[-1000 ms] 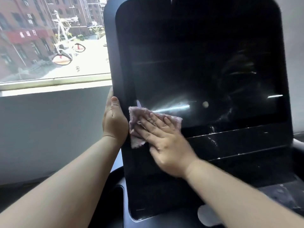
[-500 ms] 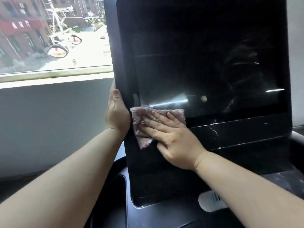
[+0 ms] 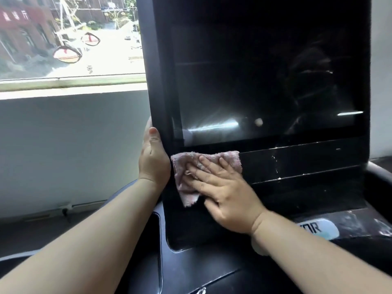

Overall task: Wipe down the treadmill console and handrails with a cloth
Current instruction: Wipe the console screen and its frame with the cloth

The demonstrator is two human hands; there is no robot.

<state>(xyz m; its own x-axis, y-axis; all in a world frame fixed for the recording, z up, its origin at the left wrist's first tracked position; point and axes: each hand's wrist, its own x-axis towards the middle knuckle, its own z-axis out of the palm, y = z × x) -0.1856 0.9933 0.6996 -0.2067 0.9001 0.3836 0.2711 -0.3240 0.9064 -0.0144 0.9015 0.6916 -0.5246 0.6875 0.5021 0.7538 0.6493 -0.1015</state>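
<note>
The treadmill console (image 3: 265, 81) is a tall black glossy screen panel filling the middle and right of the head view. My right hand (image 3: 222, 187) presses a small pink cloth (image 3: 186, 187) flat against the black band just below the screen, at its lower left, with fingers straight. My left hand (image 3: 153, 158) grips the console's left edge, thumb at the front, its fingers hidden behind the panel. White dust streaks show on the ledges (image 3: 297, 162) right of the cloth. A grey handrail (image 3: 379, 168) curves in at the far right.
A window (image 3: 70, 39) with a street outside and a pale wall (image 3: 70, 149) below it lie to the left. A dark tray surface (image 3: 191, 268) sits under the console, with a pale label (image 3: 318, 228) at right.
My right hand has slid the cloth downward from the screen's bottom edge onto the band below it. My left hand keeps its grip on the console's left edge.
</note>
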